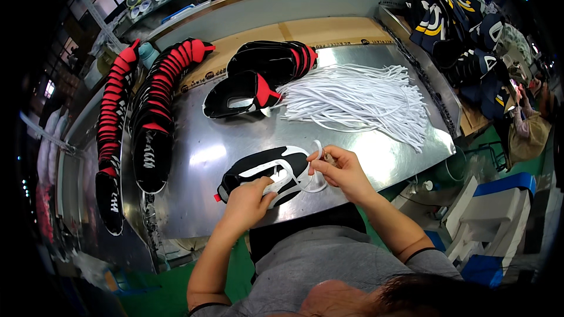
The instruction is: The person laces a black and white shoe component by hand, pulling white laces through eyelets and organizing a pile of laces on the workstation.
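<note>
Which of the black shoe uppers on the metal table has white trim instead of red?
The shoe upper under both hands, at the table's near edge. It shows white panels and a white lace, while the uppers farther back and the stacked rows at left have red trim.

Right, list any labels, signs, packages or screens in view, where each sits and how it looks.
Printed strip: along the tan board's front edge, behind the metal table; thin, pale with dark marks.
White markings: on the nearest black shoe upper of the left stack.
No screens or packages visible.
</note>
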{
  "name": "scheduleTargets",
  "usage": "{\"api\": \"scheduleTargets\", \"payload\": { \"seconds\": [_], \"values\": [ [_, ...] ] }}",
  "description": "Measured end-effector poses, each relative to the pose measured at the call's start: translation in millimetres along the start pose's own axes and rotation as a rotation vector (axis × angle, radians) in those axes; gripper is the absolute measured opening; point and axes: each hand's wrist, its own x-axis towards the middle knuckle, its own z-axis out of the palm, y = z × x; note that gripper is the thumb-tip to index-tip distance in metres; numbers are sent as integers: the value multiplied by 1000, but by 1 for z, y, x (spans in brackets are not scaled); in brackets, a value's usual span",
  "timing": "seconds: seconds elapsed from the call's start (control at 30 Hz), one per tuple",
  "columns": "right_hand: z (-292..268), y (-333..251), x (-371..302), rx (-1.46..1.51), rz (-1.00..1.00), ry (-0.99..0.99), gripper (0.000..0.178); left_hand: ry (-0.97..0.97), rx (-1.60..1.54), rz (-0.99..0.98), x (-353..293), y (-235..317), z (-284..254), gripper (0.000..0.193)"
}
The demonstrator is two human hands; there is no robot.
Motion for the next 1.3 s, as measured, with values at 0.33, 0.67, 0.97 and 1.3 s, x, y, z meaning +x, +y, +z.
{"api": "scheduleTargets", "payload": {
  "seconds": [0.33,0.67,0.97,1.3],
  "values": [
    [5,15,20,-35,58,-26,16,-193,-154,21,18,13,-1,27],
    [-2,41,27,-90,43,-2,9,-166,-145,-34,24,8,4,31],
    [3,47,25,-387,-107,41,7,-159,-273,-76,26,6,0,33],
    [-5,71,23,-539,-303,92,10,-23,-64,-62,30,29,5,34]
  ]
}}
